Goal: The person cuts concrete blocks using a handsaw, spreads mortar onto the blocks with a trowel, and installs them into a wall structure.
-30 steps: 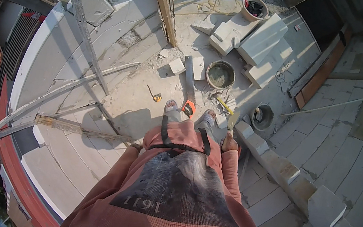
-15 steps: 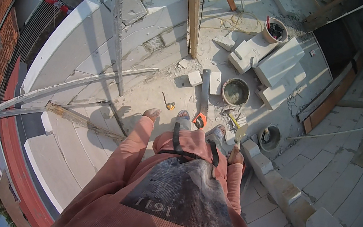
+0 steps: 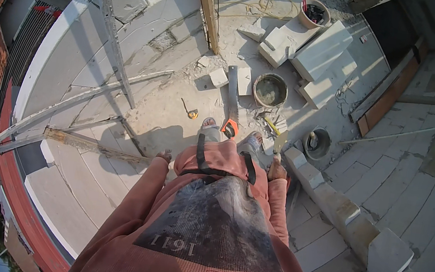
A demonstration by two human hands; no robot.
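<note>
My right hand (image 3: pixel 277 170), beside my right hip, is closed round the handle of a trowel (image 3: pixel 280 142) whose pale blade points away from me. By my left thigh hangs my left hand (image 3: pixel 164 155), holding nothing, its fingers loosely bent and apart. A handsaw (image 3: pixel 233 96) with an orange handle lies ahead of my feet. Left of it is a yellow tape measure (image 3: pixel 192 114) with some tape out. Right of the saw, a yellow-handled tool (image 3: pixel 271 126) rests among block chips. A bucket (image 3: pixel 267 106) of grey mix stands beyond it.
A dark bucket (image 3: pixel 325 151) stands beside a low row of pale blocks (image 3: pixel 332 204) on my right. Large white blocks (image 3: pixel 322 50) and a tub (image 3: pixel 303 18) of tools sit farther off. Wooden props (image 3: pixel 208 9) and slanting poles (image 3: pixel 111 25) rise at the left and ahead.
My left hand has drawn back toward my body and down beside my thigh. My right hand still holds the trowel. The whole view has shifted slightly.
</note>
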